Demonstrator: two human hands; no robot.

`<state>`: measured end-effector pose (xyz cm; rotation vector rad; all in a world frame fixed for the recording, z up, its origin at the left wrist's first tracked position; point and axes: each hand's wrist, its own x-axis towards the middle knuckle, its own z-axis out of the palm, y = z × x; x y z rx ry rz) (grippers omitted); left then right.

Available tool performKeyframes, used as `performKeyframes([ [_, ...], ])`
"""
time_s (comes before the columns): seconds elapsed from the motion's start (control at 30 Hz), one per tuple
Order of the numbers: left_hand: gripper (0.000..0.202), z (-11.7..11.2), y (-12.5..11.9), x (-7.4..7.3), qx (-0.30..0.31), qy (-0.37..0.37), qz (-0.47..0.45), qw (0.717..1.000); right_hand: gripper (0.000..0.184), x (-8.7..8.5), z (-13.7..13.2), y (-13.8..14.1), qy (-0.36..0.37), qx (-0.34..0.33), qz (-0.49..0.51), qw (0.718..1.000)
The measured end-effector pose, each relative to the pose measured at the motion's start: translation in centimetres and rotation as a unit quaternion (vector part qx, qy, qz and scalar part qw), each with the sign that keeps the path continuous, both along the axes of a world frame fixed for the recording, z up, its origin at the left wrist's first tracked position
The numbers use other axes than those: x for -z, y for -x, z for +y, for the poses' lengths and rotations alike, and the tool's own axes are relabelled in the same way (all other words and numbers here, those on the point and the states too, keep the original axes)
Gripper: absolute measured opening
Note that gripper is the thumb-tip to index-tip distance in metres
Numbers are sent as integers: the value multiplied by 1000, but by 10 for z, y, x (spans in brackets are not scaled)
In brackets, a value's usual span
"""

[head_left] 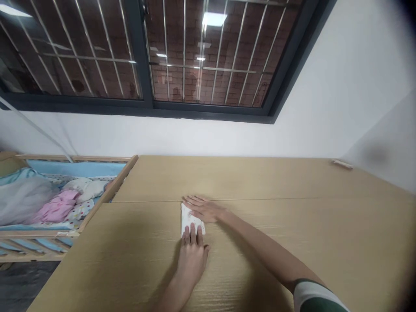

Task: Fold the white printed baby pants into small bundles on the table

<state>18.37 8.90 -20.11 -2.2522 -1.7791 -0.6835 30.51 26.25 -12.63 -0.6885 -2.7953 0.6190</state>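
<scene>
matt pale wood-grain table; soft white printed cloth, folded flat

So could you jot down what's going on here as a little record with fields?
place: wooden table under a barred window
left hand: flat, fingers on the near edge of a small white folded cloth
right hand: flat, pressing the cloth's far side
beside table: cot on the left with pink clothing and a grey bundle
far corner: small pale object, too small to tell
</scene>
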Motion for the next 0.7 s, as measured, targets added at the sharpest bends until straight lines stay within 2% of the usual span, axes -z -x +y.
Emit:
performKeyframes([
  [0.1, 59, 2, -1, 9, 0, -1, -9, 1000, 53, 8, 17, -3, -4, 34, 15, 999],
  [0.2, 58, 4, 0, 9, 3, -2, -13, 1000, 55, 17, 23, -5, -11, 61, 11, 998],
  [0.33, 45, 8, 14, -10, 30, 10, -35, 999, 60, 26, 18, -6, -11, 150, 42, 988],
  [0.47, 30, 14, 35, -32, 58, 20, -69, 996, 56, 31, 6, -5, -1, 263, 191, 946],
  [0.53, 26, 17, 42, -37, 67, 20, -81, 994, 50, 33, 0, -5, 26, 261, 240, 935],
  [0.63, 23, 20, 45, -38, 83, 22, -90, 992, 39, 33, -10, -5, 55, 218, 227, 948],
  [0.7, 21, 21, 45, -36, 88, 17, -99, 991, 31, 32, -16, -5, 45, 210, 208, 954],
])
